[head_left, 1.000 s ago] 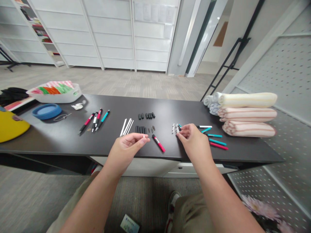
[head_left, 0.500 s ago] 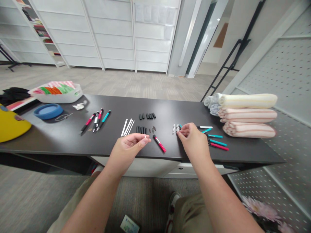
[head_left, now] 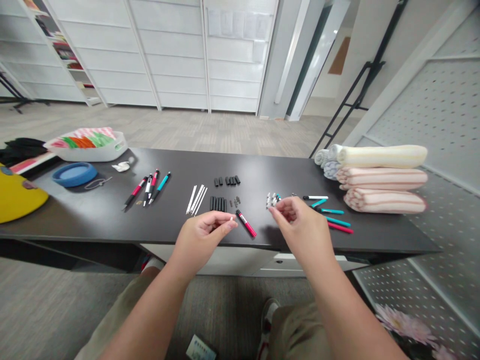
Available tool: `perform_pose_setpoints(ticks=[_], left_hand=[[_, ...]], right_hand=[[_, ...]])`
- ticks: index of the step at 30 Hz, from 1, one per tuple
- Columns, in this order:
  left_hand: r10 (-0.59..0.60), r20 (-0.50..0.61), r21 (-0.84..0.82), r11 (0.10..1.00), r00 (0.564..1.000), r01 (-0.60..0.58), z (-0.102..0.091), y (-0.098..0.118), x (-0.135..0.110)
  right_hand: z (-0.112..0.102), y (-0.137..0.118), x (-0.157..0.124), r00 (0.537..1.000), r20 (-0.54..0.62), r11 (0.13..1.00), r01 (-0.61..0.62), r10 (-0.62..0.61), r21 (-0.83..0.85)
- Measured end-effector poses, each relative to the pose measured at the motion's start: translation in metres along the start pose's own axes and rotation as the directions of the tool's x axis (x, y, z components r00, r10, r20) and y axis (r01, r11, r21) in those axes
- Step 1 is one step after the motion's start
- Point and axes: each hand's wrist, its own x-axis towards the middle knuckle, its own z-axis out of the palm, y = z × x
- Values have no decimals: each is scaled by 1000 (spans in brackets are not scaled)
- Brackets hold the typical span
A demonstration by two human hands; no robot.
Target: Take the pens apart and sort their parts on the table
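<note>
In the head view, the left hand (head_left: 202, 241) pinches a tiny white bit (head_left: 232, 218) between thumb and fingertips, just above the near edge of the tabletop (head_left: 187, 162). The right hand (head_left: 304, 222) has thumb and forefinger drawn together beside the silver bits (head_left: 268, 201); whether anything sits between them cannot be told.

Between the hands a red barrel (head_left: 246, 224) with a black end lies aslant, its black end near the white bit. Just beyond the left hand are the white rods (head_left: 197, 198), the black grips (head_left: 218, 204) side by side and a few small springs (head_left: 235, 202); farther back, short black tubes (head_left: 227, 181) form a loose row. To the right, a white barrel (head_left: 317, 197), teal barrels (head_left: 333, 211) and another red one lie partly behind the right hand, which hides some of their left ends.

Well apart on the left, four pens (head_left: 160, 188) lie together, near a blue dish (head_left: 75, 174), a grey loop (head_left: 98, 183) and a crumpled white scrap (head_left: 121, 166). Behind these stands a white basket (head_left: 108, 154) of colourful packets; a yellow object (head_left: 22, 200) fills the left edge. Rolled towels (head_left: 382, 177) are stacked at the right end.
</note>
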Motion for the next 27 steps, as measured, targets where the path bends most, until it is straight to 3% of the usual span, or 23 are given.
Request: perform_pose_setpoints(ticks=[3,5,10,17,21,24,27], left_hand=[[131,25,222,966,991,-133,1,1,-1],[212,69,321,920,975,-223,1,2,-1],[297,83,430,851,951,-303,3,-2,-3],[400,49,517,774,915,-366,11,-5,-7],[356,10,484,816,934,-316,12,-3,-7],[315,-18,458,846,949,-272,11,-3,-6],[308,-13,457,848,951,-268,10,-2,-6]], right_hand=[[5,-23,-15,970,138,970,175,-199,168],[12,-34,-22,952,170,954,219,-256,206],[25,-42,-27,953,169,958,218,-250,188],[26,-46,-29,959,158,966,214,-237,148],[11,-39,-20,974,107,980,197,-198,27],[-1,-18,-6,994,21,978,105,-103,-182],[-5,7,6,998,65,923,18,7,-385]])
